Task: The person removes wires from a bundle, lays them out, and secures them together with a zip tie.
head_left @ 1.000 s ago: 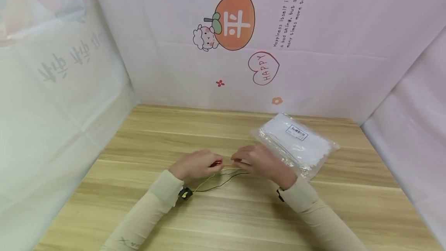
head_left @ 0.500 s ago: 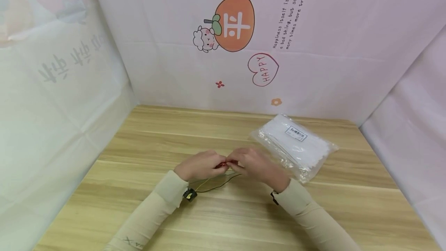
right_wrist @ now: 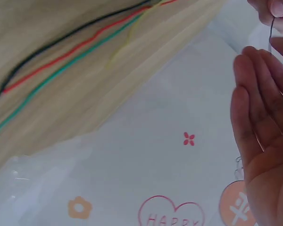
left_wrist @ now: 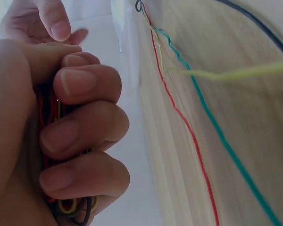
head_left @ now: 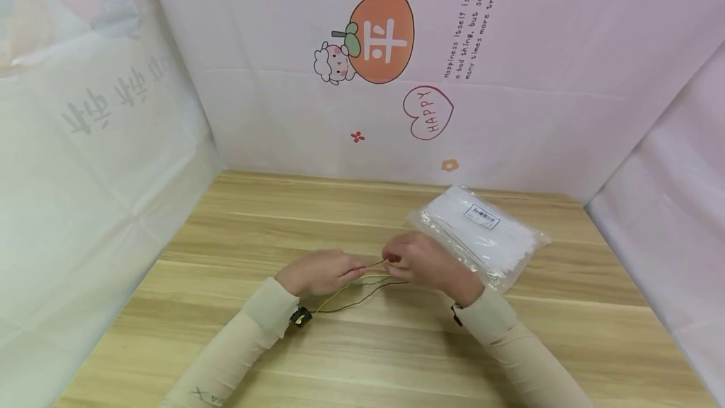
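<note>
Nearest, pale sleeves (head_left: pixel 243 332) reach in from 7 and 5 o'clock over the table (head_left: pixel 374 357). A black block (head_left: pixel 301 317) sits at the left cuff, at 7 o'clock from the left hand (head_left: pixel 323 271). Loose wires (left_wrist: pixel 221 134), black, red, green and yellow, trail on the near side of the hands. The left hand is clenched round a bundle (left_wrist: pixel 48 110), with red, black and yellow showing under its fingers. At 3 o'clock from it, the right hand (head_left: pixel 428 264) pinches a thin strand (head_left: pixel 376 264) that stretches across from the left, its other fingers fairly straight. At 2 o'clock from the right hand lies a clear bag (head_left: pixel 481 241) of white stuff, label (head_left: pixel 482 216) up. Farthest, a cloth wall (head_left: pixel 283 124) rises at 12, a heart print (head_left: pixel 428 112) on it at 1 o'clock from the hands
</note>
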Tool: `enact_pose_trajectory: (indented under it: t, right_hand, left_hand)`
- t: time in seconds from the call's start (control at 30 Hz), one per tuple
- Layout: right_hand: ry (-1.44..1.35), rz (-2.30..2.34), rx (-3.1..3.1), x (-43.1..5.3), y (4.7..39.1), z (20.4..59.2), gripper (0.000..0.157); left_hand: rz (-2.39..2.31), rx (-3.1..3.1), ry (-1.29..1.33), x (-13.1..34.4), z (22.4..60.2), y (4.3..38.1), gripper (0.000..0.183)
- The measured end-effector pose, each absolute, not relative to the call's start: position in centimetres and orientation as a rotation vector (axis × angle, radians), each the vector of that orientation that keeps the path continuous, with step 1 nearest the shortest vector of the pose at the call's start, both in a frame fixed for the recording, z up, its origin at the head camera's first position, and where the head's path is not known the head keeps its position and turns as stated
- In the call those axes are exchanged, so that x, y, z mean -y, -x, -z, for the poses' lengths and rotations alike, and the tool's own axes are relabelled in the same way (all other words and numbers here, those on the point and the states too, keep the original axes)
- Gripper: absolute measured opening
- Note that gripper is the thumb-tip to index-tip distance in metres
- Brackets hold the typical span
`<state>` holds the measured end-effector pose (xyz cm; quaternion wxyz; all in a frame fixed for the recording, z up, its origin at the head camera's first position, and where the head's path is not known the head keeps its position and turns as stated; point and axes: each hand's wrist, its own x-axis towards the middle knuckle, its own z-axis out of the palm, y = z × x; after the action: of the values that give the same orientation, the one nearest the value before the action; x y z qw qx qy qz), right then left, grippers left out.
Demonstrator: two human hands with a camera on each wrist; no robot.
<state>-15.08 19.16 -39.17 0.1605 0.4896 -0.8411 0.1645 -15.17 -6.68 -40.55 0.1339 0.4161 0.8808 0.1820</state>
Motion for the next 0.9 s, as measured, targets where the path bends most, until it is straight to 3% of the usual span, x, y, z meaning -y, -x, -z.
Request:
enact_pose_trajectory:
  t: [0.2, 0.43, 0.9]
  right_hand:
    - [-1.498, -0.163, 2.137, -17.9, 14.9, 39.3, 0.014]
    - [-1.511, -0.138, 2.201, -17.8, 14.6, 39.7, 0.015]
    - [-1.288, -0.245, 2.276, -22.6, 15.7, 40.3, 0.031]
  left_hand:
    - [-0.518, -2.533, -1.233, 6.0, 40.6, 15.1, 0.037]
    - [-0.573, -2.516, -1.193, 6.3, 40.7, 15.4, 0.042]
    - [-0.713, -2.507, -1.170, 11.1, 40.6, 16.3, 0.039]
